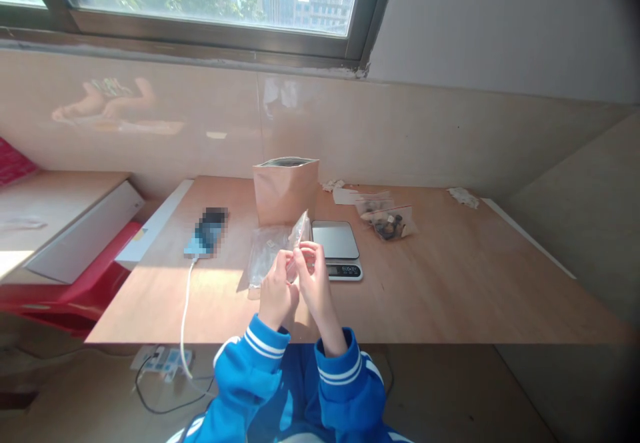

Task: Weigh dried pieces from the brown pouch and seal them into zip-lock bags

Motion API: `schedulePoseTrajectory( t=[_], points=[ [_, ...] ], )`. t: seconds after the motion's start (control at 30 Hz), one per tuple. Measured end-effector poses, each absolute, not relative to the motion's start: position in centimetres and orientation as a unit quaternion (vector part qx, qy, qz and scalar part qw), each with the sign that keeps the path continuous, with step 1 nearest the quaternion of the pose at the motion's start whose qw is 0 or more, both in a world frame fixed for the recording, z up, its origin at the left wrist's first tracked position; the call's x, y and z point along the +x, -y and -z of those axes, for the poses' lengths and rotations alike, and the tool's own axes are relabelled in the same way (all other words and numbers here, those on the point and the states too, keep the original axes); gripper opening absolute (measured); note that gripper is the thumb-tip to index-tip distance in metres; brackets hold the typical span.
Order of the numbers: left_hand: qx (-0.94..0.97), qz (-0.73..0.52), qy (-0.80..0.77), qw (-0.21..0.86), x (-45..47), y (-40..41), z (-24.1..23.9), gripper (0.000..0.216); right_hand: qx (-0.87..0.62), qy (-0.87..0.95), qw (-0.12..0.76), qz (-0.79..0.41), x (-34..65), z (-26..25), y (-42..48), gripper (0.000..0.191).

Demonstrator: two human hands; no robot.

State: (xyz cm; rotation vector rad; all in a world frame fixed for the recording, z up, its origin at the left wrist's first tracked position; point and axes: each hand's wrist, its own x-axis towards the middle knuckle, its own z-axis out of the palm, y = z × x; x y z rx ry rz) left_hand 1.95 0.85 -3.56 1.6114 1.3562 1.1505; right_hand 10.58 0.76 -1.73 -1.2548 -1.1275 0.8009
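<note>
Both my hands are raised above the near edge of the wooden table [450,283], pinching a small clear plastic bag [299,231] between them. My left hand [277,293] grips its lower left edge with closed fingers. My right hand [314,281] pinches the bag's opening from the right. Under the hands lies a stack of clear bags [264,256]. A digital scale [338,248] sits just right of my hands. Behind it stands an open brown paper pouch [285,191].
Filled clear bags with dark contents [389,219] lie right of the scale. A phone [207,231] with a white cable [185,316] lies on the left. Crumpled paper [463,196] sits at the far right. A white board and red boxes [75,263] stand left of the table.
</note>
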Motion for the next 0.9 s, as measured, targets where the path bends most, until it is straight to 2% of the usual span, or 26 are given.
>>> schedulePoseTrajectory(
  t=[0.13, 0.2, 0.27, 0.33, 0.43, 0.67, 0.9],
  points=[
    [0.682, -0.43, -0.444, 0.39, 1.8, -0.9, 4.0, 0.046, -0.534, 0.458, 0.603, -0.376, 10.7, 1.7, -1.0, 0.019],
    [0.668, -0.443, -0.417, 0.429, 1.6, -1.1, 4.1, 0.041, -0.521, 0.458, 0.602, -0.395, 11.3, 1.9, -1.3, 0.02],
    [0.624, -0.466, -0.423, 0.464, 1.4, -1.4, 3.9, 0.028, -0.499, 0.467, 0.597, -0.421, 11.8, 2.0, -1.5, 0.022],
    [0.573, -0.48, -0.462, 0.478, 1.2, -1.8, 3.7, 0.027, -0.472, 0.49, 0.584, -0.444, 12.0, 1.9, -1.6, 0.023],
    [0.536, -0.465, -0.545, 0.447, 1.3, -2.4, 3.2, 0.034, -0.451, 0.535, 0.552, -0.454, 12.2, 1.6, -1.5, 0.024],
    [0.61, -0.426, -0.543, 0.39, 1.6, -3.3, 3.0, 0.027, -0.545, 0.569, 0.532, -0.311, 13.1, 1.9, -1.7, 0.017],
    [0.657, -0.407, -0.503, 0.387, 0.7, -4.0, 3.3, 0.027, -0.515, 0.484, 0.568, -0.423, 12.8, 2.6, -2.6, 0.028]
  ],
)
